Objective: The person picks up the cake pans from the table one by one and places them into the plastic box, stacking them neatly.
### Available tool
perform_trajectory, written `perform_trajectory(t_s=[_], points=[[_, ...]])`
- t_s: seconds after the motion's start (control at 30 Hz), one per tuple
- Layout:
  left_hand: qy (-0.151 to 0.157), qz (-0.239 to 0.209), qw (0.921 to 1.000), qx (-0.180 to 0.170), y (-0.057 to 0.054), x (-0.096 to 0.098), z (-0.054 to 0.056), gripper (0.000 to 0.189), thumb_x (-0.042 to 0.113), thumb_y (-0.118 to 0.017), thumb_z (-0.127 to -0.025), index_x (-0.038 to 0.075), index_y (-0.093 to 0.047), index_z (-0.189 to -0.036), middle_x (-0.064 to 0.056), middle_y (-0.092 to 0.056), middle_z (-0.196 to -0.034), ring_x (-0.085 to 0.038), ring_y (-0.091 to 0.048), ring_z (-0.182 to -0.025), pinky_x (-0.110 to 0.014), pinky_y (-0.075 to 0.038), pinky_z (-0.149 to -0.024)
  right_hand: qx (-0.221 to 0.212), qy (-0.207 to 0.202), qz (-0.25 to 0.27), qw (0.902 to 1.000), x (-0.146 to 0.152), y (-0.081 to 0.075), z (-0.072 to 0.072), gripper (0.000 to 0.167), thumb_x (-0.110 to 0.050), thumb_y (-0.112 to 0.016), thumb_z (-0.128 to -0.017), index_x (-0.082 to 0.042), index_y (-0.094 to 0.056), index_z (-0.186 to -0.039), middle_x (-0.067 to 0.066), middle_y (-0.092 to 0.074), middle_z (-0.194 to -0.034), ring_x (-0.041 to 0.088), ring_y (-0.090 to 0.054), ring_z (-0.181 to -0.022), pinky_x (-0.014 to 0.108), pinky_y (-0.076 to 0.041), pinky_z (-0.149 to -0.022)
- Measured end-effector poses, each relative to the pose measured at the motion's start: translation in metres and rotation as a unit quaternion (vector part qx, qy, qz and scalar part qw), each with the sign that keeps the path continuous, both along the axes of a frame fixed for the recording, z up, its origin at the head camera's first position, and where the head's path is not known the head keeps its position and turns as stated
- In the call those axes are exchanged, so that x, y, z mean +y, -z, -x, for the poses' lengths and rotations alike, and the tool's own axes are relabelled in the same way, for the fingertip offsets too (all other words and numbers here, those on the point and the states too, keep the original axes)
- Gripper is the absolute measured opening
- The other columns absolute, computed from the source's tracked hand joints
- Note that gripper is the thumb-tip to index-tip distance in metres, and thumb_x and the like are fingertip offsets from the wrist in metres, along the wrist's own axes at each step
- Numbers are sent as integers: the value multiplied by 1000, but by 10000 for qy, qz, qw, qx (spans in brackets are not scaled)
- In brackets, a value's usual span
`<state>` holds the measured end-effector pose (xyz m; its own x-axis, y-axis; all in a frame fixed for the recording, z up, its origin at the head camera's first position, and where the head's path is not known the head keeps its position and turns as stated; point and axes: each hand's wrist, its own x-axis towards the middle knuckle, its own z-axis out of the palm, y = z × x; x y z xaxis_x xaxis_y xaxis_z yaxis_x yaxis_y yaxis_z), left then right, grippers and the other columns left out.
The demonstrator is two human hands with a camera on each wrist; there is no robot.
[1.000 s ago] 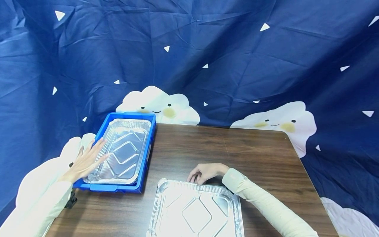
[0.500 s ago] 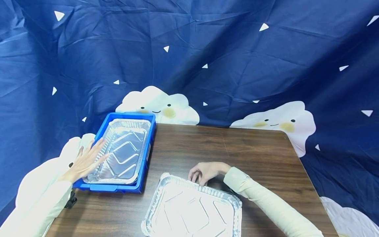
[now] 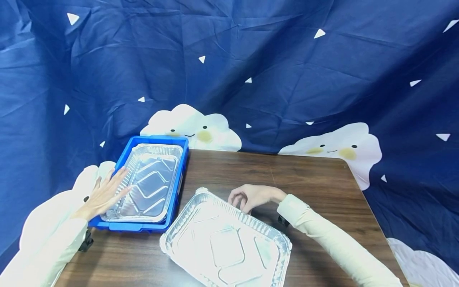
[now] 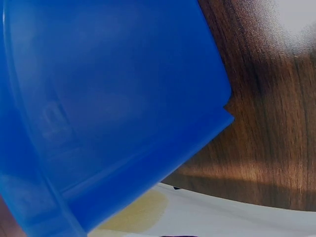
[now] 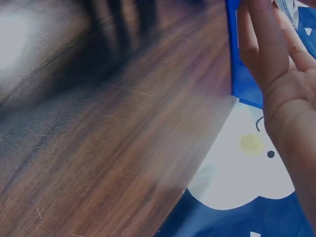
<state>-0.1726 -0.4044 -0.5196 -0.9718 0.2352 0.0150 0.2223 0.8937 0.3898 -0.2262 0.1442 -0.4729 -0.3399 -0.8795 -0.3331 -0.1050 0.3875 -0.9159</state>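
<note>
My right hand (image 3: 252, 197) grips the far rim of a rectangular foil tray (image 3: 229, 247), its fingers curled over the edge. The tray sits askew at the front of the table, one corner pointing toward the blue bin. In the right wrist view, a sliver of foil shows at the fingers of that hand (image 5: 286, 59). My left hand (image 3: 104, 195) lies with fingers straight and spread across the left rim of a blue plastic bin (image 3: 140, 228). Its fingertips overlap a second foil tray (image 3: 154, 183), which lies inside the bin. The left wrist view shows the bin's outer wall (image 4: 118, 89) without the hand.
A brown wood-grain table (image 3: 265, 171) lies under everything, its far right corner rounded. Behind it hangs a dark blue curtain (image 3: 287, 79) printed with white clouds and triangles. The bin stands at the table's left side.
My right hand has moved away from me, drawing the foil tray up and leftward, and the tray has turned clockwise. The left hand and the bin have stayed put.
</note>
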Motion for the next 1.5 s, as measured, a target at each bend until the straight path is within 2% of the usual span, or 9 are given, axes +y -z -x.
perform_trajectory(t_s=[0.27,0.4,0.5,0.73,0.83,1.1,1.3,1.5], points=[[-15,33,10000,-35,0,0,0,80,47,-48,-109,8,-14,-170,-21,-8,-176,-49,6,-159,-71,20,-117,421,863,119,9953,-2,-18,3,46,2,-69,-82,2,-64,-127,11,-76,-112,20,-72,-78,37,-63,-75],[-11,18,10000,9,1,0,0,79,46,-49,-109,8,-15,-170,-22,-9,-176,-49,5,-159,-71,19,-117,265,1415,106,9895,-6,-27,5,46,3,-70,-82,3,-63,-127,13,-75,-112,22,-73,-84,41,-64,-76],[-4,-1,10000,54,1,0,1,79,46,-49,-109,8,-16,-170,-22,-10,-175,-50,4,-159,-72,19,-117,84,1860,123,9824,-11,-31,6,45,3,-69,-82,3,-63,-126,14,-74,-111,21,-72,-88,40,-64,-75],[7,-18,10000,47,0,1,0,79,45,-50,-109,8,-16,-170,-22,-10,-175,-50,4,-159,-72,19,-117,11,2769,253,9606,-28,-42,11,39,2,-71,-87,6,-61,-124,16,-74,-105,20,-72,-85,39,-64,-76],[7,-8,10000,58,-1,1,0,79,45,-50,-109,7,-16,-169,-23,-10,-175,-50,3,-159,-72,18,-117,75,3107,295,9500,-39,-48,13,36,2,-71,-89,7,-60,-123,14,-74,-98,17,-71,-78,37,-65,-75],[59,9,9997,230,0,1,-1,76,45,-51,-109,5,-23,-168,-22,-16,-174,-51,-3,-159,-77,11,-118,58,4132,482,9094,-79,-63,16,30,5,-69,-85,7,-58,-113,7,-68,-75,10,-66,-65,25,-62,-63],[90,-38,9995,299,1,0,0,75,45,-50,-109,6,-23,-168,-22,-16,-174,-50,-3,-159,-77,12,-117,142,4472,595,8923,-112,-68,19,30,5,-70,-85,9,-58,-112,6,-66,-71,10,-66,-64,25,-62,-63],[72,-98,9996,253,3,-2,1,76,46,-49,-110,8,-21,-169,-21,-14,-175,-49,0,-160,-75,15,-117,350,4734,647,8777,-140,-69,22,22,7,-68,-83,8,-58,-103,4,-62,-67,10,-64,-59,26,-62,-62]])
